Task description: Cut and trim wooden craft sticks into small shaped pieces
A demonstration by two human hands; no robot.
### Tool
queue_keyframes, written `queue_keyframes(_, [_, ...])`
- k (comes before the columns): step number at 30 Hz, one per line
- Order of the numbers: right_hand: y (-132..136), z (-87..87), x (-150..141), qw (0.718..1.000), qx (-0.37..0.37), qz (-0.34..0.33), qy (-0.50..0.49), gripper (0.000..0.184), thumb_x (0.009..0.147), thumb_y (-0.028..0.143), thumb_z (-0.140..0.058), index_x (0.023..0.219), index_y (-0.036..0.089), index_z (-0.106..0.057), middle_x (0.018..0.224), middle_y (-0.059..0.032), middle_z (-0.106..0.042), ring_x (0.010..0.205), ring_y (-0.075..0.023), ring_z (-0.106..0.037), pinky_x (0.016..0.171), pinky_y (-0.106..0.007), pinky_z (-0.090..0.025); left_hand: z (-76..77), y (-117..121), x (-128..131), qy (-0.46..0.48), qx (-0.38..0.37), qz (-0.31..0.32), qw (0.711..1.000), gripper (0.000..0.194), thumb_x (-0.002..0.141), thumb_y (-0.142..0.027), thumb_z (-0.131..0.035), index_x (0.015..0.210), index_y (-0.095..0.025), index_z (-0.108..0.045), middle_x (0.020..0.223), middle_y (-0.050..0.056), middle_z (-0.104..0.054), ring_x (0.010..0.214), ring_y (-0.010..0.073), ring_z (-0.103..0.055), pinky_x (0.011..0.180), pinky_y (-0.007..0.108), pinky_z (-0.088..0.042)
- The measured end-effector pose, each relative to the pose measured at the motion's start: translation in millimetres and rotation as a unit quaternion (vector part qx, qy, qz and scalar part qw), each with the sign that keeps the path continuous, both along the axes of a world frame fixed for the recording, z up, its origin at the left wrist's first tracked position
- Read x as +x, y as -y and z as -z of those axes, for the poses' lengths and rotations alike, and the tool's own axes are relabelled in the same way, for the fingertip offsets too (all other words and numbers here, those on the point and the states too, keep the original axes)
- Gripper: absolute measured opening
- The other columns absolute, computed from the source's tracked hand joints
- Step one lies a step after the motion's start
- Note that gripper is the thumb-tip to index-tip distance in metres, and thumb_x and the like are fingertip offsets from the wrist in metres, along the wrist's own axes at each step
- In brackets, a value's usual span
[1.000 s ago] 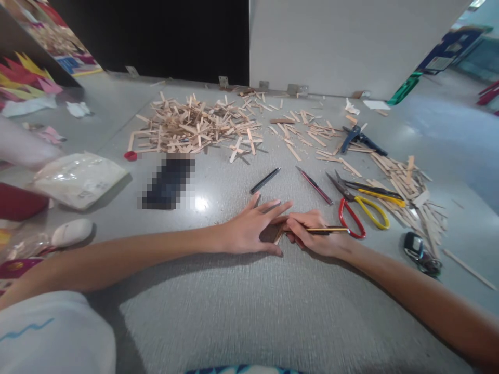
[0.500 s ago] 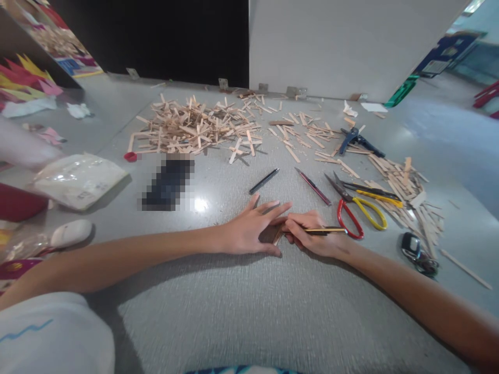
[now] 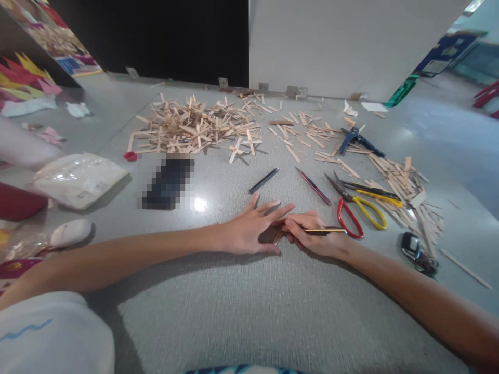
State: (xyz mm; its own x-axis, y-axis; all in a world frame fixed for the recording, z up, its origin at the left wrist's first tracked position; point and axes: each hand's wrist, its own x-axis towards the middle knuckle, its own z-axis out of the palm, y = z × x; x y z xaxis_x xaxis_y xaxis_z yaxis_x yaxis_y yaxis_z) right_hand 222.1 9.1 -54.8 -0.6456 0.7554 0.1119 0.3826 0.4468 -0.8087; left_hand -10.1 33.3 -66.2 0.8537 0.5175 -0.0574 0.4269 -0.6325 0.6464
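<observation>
My left hand [image 3: 253, 228] lies flat on the grey floor with its fingers spread, pressing down a small wooden stick [image 3: 277, 236] that peeks out under the fingertips. Right beside it, my right hand [image 3: 312, 234] is closed round a yellow-and-black pencil [image 3: 325, 230], whose tip meets the stick. A dark pen [image 3: 265, 180] and a reddish pen [image 3: 314, 185] lie just beyond the hands.
A big heap of wooden sticks [image 3: 191, 127] lies further out, with more sticks [image 3: 405, 187] to the right. Red-and-yellow scissors [image 3: 356, 208], blue pliers [image 3: 358, 140], a key fob [image 3: 417, 252], a plastic bag [image 3: 78, 179] and a white mouse [image 3: 70, 232] surround me.
Almost nothing: my hands stay on the stick, with only a slight shift of my left fingers and the view.
</observation>
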Motion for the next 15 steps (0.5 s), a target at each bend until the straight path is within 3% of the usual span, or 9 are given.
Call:
queue_keyframes(3, [0.3,-1.7,0.0,1.0,-0.004,0.0,0.002,0.042,0.112,0.034,-0.039,0.073,0.024,-0.051,0.054,0.0073,-0.052,0.045,-0.0101,-0.048,0.052,-0.025,-0.038,0.3,-0.1,-0.3,-0.002,0.005,0.014,1.0,0.108,0.098,-0.064,-0.07,0.175,-0.028,-0.004,0.174,0.017,-0.037,0.167,0.0396,-0.019,0.129,0.073,0.007])
queue_keyframes(8, [0.9,-2.0,0.1,1.0,-0.011,0.0,0.007,0.043,0.112,0.036,-0.038,0.072,0.024,-0.05,0.054,0.0069,-0.053,0.044,-0.01,-0.049,0.051,-0.025,-0.039,3.8,-0.8,-1.7,0.011,0.002,0.005,1.0,0.123,0.095,-0.068,-0.071,0.174,-0.024,0.013,0.179,0.023,-0.022,0.166,0.0388,-0.024,0.131,0.071,0.006])
queue_keyframes(15, [0.9,-1.2,0.9,1.0,-0.003,-0.003,0.008,0.044,0.113,0.035,-0.038,0.072,0.024,-0.051,0.054,0.0074,-0.051,0.044,-0.0099,-0.047,0.052,-0.025,-0.039,7.0,-1.6,-2.1,0.018,0.003,0.001,1.0,0.125,0.094,-0.069,-0.072,0.173,-0.026,0.014,0.178,0.022,-0.027,0.165,0.0382,-0.026,0.131,0.07,0.006])
